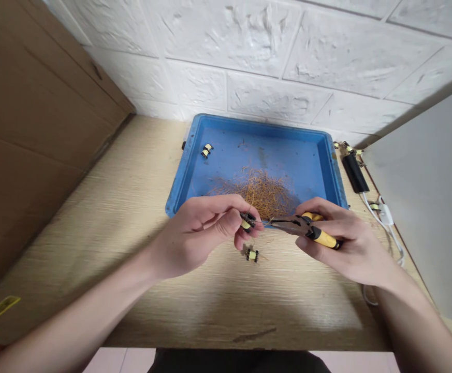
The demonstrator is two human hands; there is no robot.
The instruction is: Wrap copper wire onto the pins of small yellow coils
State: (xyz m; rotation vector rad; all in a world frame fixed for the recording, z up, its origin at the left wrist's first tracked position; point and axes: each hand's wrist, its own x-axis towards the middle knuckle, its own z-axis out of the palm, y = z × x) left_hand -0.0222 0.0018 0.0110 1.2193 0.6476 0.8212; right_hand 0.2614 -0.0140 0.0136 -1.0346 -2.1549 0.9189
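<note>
While the left hand point(192, 230) pinches a small taped coil bobbin point(247, 221) between thumb and fingertips, the right hand point(336, 243) is clenched around the yellow-and-black handles of long-nose pliers point(297, 226), their tips just beside the bobbin, above the near rim of a blue plastic tray point(257, 124). Whether the tips bite on the bobbin or on a wire end at it is too small to tell. The fingers seem firm on the bobbin but have very little surface to hold, so a hard tug from the pliers could twist it free. It could then drop into the tangle of fine copper wire point(259, 191) in the tray (a part that small would be fiddly to pick out) or onto the wood-grain tabletop point(93, 248), near a second bobbin point(252, 254) lying there. Pulling at a sharp angle could also snap a fine wire, and the tips sit close enough to pinch the fingers if they slip. A third bobbin point(206, 150) lies toward the tray's far left corner, apart from the wire. Beyond the tray's right side, a black cylinder point(353, 173) and a white cable point(389, 228) lie on the tabletop.
</note>
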